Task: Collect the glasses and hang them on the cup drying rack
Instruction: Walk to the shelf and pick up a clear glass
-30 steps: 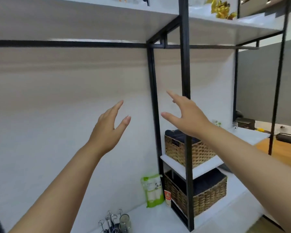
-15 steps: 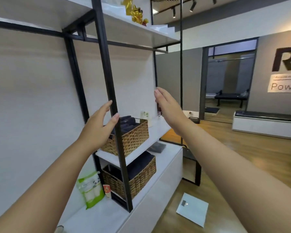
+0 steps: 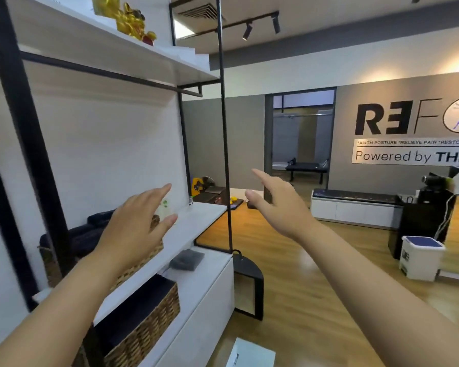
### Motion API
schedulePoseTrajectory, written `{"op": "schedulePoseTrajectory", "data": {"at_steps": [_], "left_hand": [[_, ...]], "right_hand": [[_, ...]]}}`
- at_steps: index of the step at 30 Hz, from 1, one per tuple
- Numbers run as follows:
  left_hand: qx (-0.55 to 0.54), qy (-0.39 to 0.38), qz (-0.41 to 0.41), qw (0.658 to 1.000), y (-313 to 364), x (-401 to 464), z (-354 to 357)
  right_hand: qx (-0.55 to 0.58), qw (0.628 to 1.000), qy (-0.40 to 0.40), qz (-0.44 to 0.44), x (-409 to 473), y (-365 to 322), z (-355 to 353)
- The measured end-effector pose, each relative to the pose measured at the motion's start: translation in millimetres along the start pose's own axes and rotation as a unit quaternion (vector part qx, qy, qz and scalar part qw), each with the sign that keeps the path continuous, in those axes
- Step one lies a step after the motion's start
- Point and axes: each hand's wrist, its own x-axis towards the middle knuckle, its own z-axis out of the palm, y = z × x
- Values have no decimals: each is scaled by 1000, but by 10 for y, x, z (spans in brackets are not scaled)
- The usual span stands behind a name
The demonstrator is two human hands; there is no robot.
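Both my arms reach forward, empty. My left hand (image 3: 137, 226) is open with fingers spread, in front of the white middle shelf (image 3: 196, 218). My right hand (image 3: 278, 205) is open too, held out over the wooden floor to the right of the shelf unit. A small clear glass (image 3: 190, 201) stands at the far end of the middle shelf, beyond my left fingertips; a pale glass-like object with green marks (image 3: 165, 206) is partly hidden behind that hand. The cup drying rack is out of view.
A black-framed shelf unit (image 3: 224, 154) fills the left side. Wicker baskets with dark cloths sit on the middle shelf (image 3: 48, 258) and the lower cabinet (image 3: 143, 321). A folded grey cloth (image 3: 187, 259) lies on the cabinet top. A white bin (image 3: 420, 256) stands at right.
My view has swung to the right, from the wall and lower counter to the open room. The drying rack with a glass has left the frame. Both hands stay open and empty.
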Motion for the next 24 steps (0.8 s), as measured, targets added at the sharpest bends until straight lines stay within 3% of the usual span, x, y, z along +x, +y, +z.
{"op": "schedulePoseTrajectory", "data": {"at_steps": [4, 9, 24], "left_hand": [[-10, 27, 1, 1000, 173, 600, 489], [-39, 28, -20, 999, 213, 1164, 1103], [-96, -16, -68, 993, -652, 3167, 3242]], "right_hand": [[-58, 998, -8, -18, 382, 693, -180], [-51, 998, -20, -5, 764, 1409, -90], [-4, 998, -59, 23, 2408, 2924, 1330]]}}
